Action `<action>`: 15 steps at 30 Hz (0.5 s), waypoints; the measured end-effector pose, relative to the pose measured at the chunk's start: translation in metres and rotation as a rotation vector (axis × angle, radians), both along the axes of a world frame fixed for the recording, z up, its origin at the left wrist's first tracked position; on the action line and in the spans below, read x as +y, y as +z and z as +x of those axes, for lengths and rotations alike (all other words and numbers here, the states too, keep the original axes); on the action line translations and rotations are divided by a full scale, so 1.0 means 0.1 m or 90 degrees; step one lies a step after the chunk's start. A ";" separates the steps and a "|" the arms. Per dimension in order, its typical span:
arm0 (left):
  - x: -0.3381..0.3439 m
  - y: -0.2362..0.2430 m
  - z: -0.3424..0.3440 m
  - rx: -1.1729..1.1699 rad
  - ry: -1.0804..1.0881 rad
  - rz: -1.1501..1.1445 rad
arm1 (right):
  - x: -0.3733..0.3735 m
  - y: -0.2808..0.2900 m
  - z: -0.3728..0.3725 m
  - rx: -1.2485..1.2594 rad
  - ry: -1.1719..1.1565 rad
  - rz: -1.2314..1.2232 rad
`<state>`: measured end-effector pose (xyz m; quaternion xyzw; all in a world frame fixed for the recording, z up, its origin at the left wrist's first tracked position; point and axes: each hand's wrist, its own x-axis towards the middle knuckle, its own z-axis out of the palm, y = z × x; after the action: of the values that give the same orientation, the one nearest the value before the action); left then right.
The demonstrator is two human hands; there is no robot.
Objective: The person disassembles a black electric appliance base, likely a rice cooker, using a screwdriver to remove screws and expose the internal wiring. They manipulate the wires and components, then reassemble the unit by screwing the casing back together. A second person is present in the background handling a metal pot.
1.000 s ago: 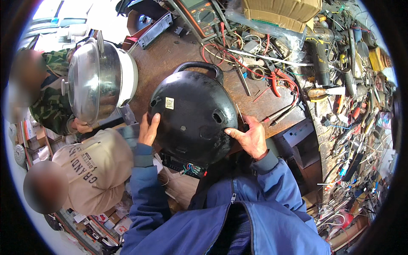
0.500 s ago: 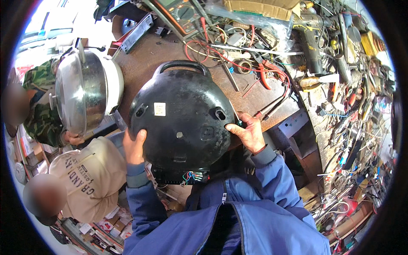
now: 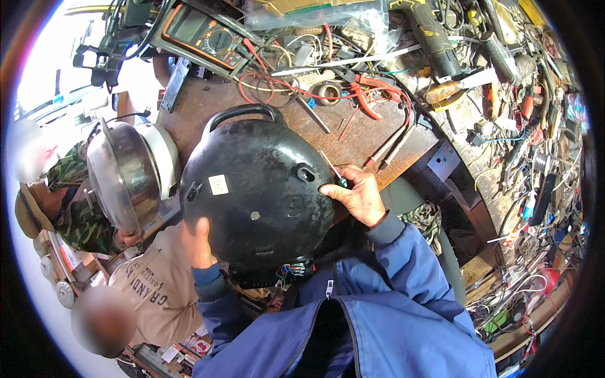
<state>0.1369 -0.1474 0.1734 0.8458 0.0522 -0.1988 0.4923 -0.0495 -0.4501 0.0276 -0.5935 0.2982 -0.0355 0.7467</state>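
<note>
black cooker base [image 3: 258,189] (underside up) between left hand [image 3: 198,242] and right hand [image 3: 356,198].

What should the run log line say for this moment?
left hand: grips lower-left edge of black round appliance base | right hand: grips its right edge | base: underside up, above wooden workbench | nearby: multimeter

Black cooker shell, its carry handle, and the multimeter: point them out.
black cooker shell [image 3: 258,189], head view, middle of the domed underside
carry handle [image 3: 242,112], head view, top of the loop
multimeter [image 3: 211,38], head view, dial face
</note>
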 end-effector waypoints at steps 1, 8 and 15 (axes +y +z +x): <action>0.00 -0.01 0.01 0.003 -0.005 0.005 | -0.01 0.02 0.00 0.008 -0.004 0.000; -0.11 -0.15 0.04 0.033 0.039 -0.072 | 0.07 0.04 0.13 0.030 -0.013 -0.103; 0.37 -0.67 0.27 0.038 0.160 -0.091 | 0.02 0.08 0.63 -0.019 0.018 -0.123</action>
<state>0.1634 -0.1108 0.1063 0.7890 0.1582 -0.1635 0.5707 0.0139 -0.4485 0.0355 -0.6665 0.2739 -0.0624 0.6906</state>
